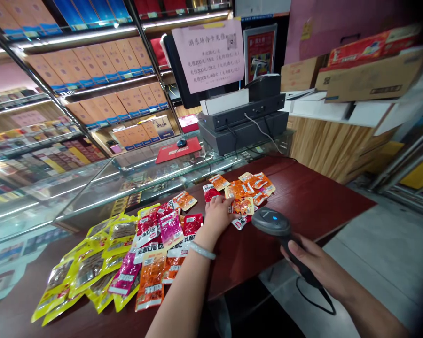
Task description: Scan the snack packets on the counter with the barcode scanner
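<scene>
My right hand (305, 258) is wrapped around the handle of a dark grey barcode scanner (271, 221), whose head shows a blue light and hangs over the table. My left hand (218, 212), with a pale bangle at the wrist, is closed at the edge of an orange snack packet (244, 206); the fingertips are partly hidden. Beyond it lies a small pile of orange packets (257, 185) and a red packet (210, 192). Left of my forearm are red and purple packets (171, 227), a long orange packet (151, 279) and several yellow bags (88, 267).
The dark red table (313, 192) adjoins a glass counter (134, 171). A black cash drawer (246, 134), a monitor with a pink sign (211, 56), and a mouse (181, 142) on a red pad stand behind. Cardboard boxes (373, 84) are at right. The scanner's cable (312, 303) loops below my right hand.
</scene>
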Motion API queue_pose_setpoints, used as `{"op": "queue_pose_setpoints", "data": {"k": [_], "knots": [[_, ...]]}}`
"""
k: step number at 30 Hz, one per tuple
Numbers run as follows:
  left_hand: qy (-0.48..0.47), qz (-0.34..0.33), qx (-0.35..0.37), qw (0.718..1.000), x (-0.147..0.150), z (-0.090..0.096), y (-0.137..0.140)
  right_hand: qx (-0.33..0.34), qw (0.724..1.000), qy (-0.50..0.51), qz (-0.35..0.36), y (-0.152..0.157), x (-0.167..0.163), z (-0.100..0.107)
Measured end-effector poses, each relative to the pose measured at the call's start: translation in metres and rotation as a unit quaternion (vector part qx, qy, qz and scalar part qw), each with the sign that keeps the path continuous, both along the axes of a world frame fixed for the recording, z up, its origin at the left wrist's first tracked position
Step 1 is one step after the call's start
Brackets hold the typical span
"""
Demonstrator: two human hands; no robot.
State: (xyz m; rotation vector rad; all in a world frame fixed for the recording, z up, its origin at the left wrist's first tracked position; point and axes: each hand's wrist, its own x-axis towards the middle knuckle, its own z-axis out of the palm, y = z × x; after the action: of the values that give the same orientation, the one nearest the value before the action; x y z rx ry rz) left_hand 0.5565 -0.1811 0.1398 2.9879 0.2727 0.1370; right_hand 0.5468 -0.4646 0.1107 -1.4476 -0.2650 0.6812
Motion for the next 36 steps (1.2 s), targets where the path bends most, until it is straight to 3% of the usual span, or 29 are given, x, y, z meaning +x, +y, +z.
{"op": "queue_pose_setpoints", "data": {"k": [4,6,9,11,15,20,25,29,32,36], "knots": [[-0.017,-0.060,0.019,0.998,-0.007,0.009,0.005,0.004,1.000,0.018,-0.001,0.002,0.002,-0.001],[-0.032,-0.039,-0.002,0.999,-0.011,0.012,0.007,0.010,0.999,0.031,-0.004,0.006,0.002,0.000],[-0.070,0.072,-0.103,0.990,-0.015,0.013,0.014,0.020,0.999,0.039,0.000,0.012,0.000,0.004],[-0.105,0.119,-0.205,0.966,-0.019,0.012,0.018,0.024,0.999,0.031,0.016,0.016,-0.001,0.007],[-0.152,0.134,-0.366,0.908,-0.031,0.011,0.022,0.031,0.998,-0.015,0.051,0.026,-0.001,0.014],[-0.109,0.122,-0.445,0.881,-0.048,0.007,0.023,0.046,0.995,-0.037,0.078,0.047,0.000,0.032],[-0.057,0.138,-0.366,0.918,-0.057,-0.001,0.025,0.071,0.991,-0.040,0.108,0.067,-0.002,0.044],[-0.057,0.192,-0.275,0.940,-0.074,0.008,0.043,0.067,0.993,-0.014,0.096,0.067,-0.002,0.038],[-0.041,0.281,-0.150,0.947,-0.094,0.023,0.068,0.057,0.996,0.014,0.070,0.058,0.004,0.029],[-0.143,0.342,0.050,0.928,-0.101,0.038,0.088,0.039,0.996,-0.004,0.078,0.052,0.018,0.026]]}}
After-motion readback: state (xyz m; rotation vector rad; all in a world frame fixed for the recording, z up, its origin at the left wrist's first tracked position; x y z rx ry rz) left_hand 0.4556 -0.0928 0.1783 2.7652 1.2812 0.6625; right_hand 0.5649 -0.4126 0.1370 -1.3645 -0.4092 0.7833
